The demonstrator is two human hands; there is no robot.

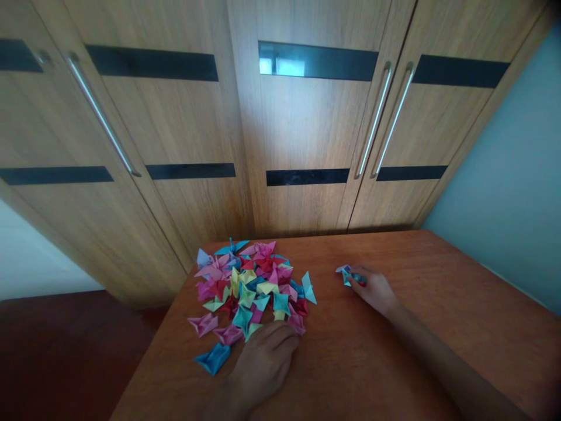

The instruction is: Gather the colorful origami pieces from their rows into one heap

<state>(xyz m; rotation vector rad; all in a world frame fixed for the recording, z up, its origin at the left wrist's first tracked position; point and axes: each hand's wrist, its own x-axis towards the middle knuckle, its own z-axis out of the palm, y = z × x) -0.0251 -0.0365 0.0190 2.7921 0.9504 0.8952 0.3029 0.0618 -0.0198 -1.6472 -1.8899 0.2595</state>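
Observation:
A heap of origami paper cranes [245, 292] in pink, red, blue, teal and pale yellow covers the left part of the table. My left hand [265, 356] rests at the heap's near edge, its fingers curled together over the nearest pieces; its fingertips are hidden, so what they hold cannot be made out. Out to the right, my right hand [374, 289] is closed on small folded paper. A light blue origami crane [344, 272] shows at its fingertips, with a bit of dark teal and red by the fingers. A blue folded piece [214, 358] lies left of my left hand.
The brown wooden table [438, 280] reaches back to a wooden wardrobe [302, 128] with long metal handles and dark strips. A pale blue wall [517, 169] stands at the right. Dark reddish floor [74, 351] shows beyond the table's left edge.

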